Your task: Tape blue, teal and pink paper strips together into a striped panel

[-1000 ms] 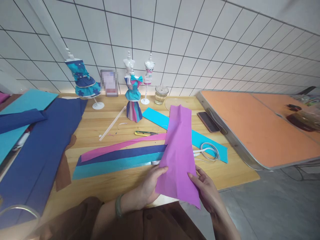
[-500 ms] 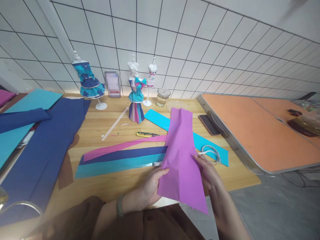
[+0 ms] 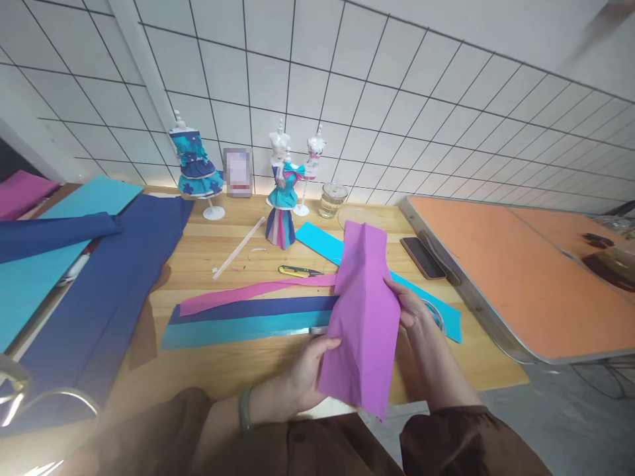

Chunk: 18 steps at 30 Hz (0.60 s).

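A long purple sheet (image 3: 364, 317) with a raised crease along its length slants over the near part of the table. My left hand (image 3: 310, 370) pinches its left edge, thumb on top and fingers underneath. Higher up, my right hand (image 3: 409, 305) grips the right edge. Beneath the sheet's left side run a pink strip (image 3: 238, 295), a dark blue strip (image 3: 278, 307) and a light blue strip (image 3: 238, 329). A bright blue strip (image 3: 320, 243) passes under it diagonally. Yellow-handled snips (image 3: 297, 271) lie just left of the sheet.
Small dressed mannequins (image 3: 198, 165) (image 3: 282, 192) stand along the tiled wall, near a glass (image 3: 332, 200). A phone (image 3: 423, 258) lies beside an orange metal-edged board (image 3: 516, 277). Large dark blue fabric (image 3: 109, 291) covers the left side. A coiled ring (image 3: 436, 316) lies by my right hand.
My right hand has moved up along the sheet's right edge. The sheet's lower end has swung left and its crease is sharper. The view has shifted slightly.
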{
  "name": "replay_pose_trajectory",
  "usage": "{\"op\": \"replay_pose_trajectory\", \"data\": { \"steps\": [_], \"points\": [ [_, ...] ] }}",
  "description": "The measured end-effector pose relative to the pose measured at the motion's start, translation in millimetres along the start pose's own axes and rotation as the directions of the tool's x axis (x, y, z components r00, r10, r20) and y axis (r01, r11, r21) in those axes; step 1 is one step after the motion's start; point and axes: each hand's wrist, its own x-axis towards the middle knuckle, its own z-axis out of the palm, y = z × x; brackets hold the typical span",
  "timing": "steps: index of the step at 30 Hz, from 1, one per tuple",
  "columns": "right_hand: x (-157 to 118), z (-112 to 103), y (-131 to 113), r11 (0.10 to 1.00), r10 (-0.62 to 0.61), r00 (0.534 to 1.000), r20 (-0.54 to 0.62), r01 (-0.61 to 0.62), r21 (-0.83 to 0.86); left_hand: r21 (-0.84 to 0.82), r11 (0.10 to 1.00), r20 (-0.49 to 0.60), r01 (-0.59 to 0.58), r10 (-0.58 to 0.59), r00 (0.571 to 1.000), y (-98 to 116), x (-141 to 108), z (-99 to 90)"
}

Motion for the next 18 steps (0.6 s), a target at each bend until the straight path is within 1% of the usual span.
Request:
{"op": "replay_pose_trajectory", "data": {
  "steps": [2,5,7,9,10,12,14,16,17,18],
  "points": [
    [2.5,3.3,-3.6,1.0,-0.011,1.0,-0.004,0.011,-0.003,0.012,0.998,0.027,-0.056,0.055,0.998,-0.6,0.9,0.1],
    [3.1,9.0,-7.9,0.998,-0.067,0.998,-0.018,0.067,0.004,0.044,0.992,0.053,-0.117,0.115,0.992,-1.8,3.1,0.4],
    [-0.6,13.7,-10.6,0.994,-0.11,0.994,-0.011,0.11,0.01,0.086,0.99,0.047,-0.109,0.106,0.993,-2.4,4.1,-0.1],
    [-8.7,17.5,-13.8,0.988,-0.155,0.988,0.009,0.155,0.019,0.127,0.99,0.024,-0.068,0.065,0.998,-2.5,3.9,-1.2],
    [-14.4,18.3,-15.7,0.98,-0.199,0.98,0.018,0.198,0.027,0.142,0.989,0.012,-0.044,0.042,0.999,-2.4,3.4,-1.7],
    [-28.9,16.3,-20.1,0.945,-0.325,0.946,0.017,0.324,0.041,0.161,0.987,-0.005,-0.002,0.003,1.0,-1.8,1.7,-2.2],
    [-46.2,9.0,-25.5,0.89,-0.453,0.891,-0.021,0.454,0.047,0.164,0.986,0.0,0.001,-0.001,1.0,-1.1,-0.3,-1.6],
    [-64.9,-1.1,-31.5,0.847,-0.522,0.845,-0.115,0.529,0.048,0.164,0.986,0.034,-0.019,0.014,0.999,-0.4,-2.1,-0.1],
    [-74.2,-5.8,-34.4,0.825,-0.546,0.818,-0.183,0.562,0.05,0.164,0.986,0.061,-0.026,0.016,0.998,-0.2,-2.9,0.8],
    [-83.2,-9.6,-36.9,0.799,-0.57,0.78,-0.258,0.6,0.049,0.163,0.986,0.088,-0.036,0.022,0.996,0.0,-3.6,1.7]
  ]
}}
